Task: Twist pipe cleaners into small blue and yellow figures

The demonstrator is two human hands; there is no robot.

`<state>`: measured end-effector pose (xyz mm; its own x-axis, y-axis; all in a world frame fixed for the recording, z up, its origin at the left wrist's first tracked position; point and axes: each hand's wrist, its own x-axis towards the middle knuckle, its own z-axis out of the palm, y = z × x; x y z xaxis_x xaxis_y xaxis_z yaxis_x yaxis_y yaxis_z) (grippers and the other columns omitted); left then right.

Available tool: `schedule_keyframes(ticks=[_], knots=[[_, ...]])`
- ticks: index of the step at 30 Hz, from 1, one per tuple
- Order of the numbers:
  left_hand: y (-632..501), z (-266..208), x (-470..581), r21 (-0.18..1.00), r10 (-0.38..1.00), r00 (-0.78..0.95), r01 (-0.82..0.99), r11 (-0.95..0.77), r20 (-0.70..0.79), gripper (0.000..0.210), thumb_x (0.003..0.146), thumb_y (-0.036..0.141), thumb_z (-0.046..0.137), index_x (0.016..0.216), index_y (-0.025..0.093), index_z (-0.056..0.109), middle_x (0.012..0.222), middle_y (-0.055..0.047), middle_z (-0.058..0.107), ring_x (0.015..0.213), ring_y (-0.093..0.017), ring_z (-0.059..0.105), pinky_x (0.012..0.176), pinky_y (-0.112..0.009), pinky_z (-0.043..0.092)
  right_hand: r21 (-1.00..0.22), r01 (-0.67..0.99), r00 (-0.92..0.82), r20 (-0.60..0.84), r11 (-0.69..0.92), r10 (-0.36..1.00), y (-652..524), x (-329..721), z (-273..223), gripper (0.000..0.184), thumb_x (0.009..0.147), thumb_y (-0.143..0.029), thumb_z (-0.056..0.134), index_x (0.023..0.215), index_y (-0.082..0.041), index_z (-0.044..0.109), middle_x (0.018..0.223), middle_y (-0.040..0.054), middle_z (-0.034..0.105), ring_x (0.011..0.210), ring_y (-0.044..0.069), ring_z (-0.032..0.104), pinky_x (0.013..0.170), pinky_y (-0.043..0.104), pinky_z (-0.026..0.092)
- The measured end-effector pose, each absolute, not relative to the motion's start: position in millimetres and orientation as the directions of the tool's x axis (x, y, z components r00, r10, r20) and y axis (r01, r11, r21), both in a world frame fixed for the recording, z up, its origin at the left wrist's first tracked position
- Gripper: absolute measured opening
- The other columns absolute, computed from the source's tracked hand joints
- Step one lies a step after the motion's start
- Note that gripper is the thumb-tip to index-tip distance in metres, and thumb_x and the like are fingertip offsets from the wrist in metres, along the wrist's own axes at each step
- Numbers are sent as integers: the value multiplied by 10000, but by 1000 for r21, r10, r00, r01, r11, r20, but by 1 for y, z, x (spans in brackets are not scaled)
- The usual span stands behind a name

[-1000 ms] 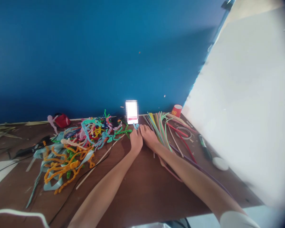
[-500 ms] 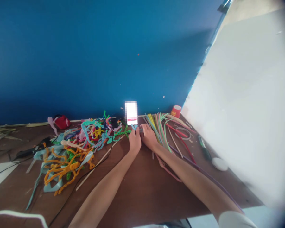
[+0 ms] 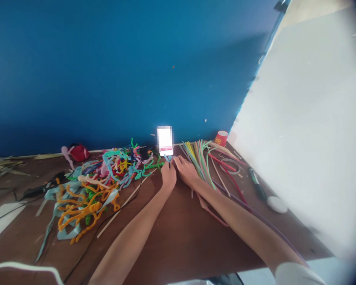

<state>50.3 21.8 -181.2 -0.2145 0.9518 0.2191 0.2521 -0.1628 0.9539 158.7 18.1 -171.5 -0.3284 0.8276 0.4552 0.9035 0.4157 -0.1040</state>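
Note:
My left hand (image 3: 168, 173) is closed in a pinch on a light blue pipe cleaner (image 3: 167, 158), whose looped end pokes out above the fingertips. My right hand (image 3: 184, 168) comes in from the other side with curled fingers that meet the left thumb at the same piece. Most of what lies between the fingers is hidden. Just beyond them a lit phone (image 3: 166, 152) leans upright against the blue wall. A bundle of pastel and yellow pipe cleaners (image 3: 197, 157) fans out to the right of my right hand.
On the left lies a tangled heap of coloured pipe cleaners (image 3: 90, 206), with a thin wooden stick (image 3: 115, 215) and black cable beside it. At right are a red paper cup (image 3: 221, 138), a tape ring (image 3: 230, 166), a green marker (image 3: 257, 184) and a white disc (image 3: 277, 204).
My right hand has shifted slightly left, so its fingertips now meet my left hand where a small gap showed before. The whole view has moved a little.

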Motion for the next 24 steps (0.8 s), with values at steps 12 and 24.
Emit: schedule_keyframes(ticks=[12, 24], knots=[[38, -184, 38, 932, 999, -50, -363, -5, -14, 454, 770, 600, 619, 680, 165, 526, 515, 33, 499, 446, -90, 464, 465, -234, 371, 2, 850, -412, 625, 526, 663, 19, 167, -179, 351, 979, -162, 377, 1271, -219, 563, 1101, 83, 623, 1000, 184, 568, 824, 282, 451], [37, -190, 41, 954, 999, -28, -297, -38, 31, 510, 774, 663, 565, 661, 183, 439, 513, 68, 350, 438, -62, 334, 407, -202, 261, 197, 822, -531, 606, 534, 593, 21, 171, -176, 359, 985, -145, 358, 1260, -153, 588, 1018, 104, 644, 905, 194, 561, 788, 325, 441]])
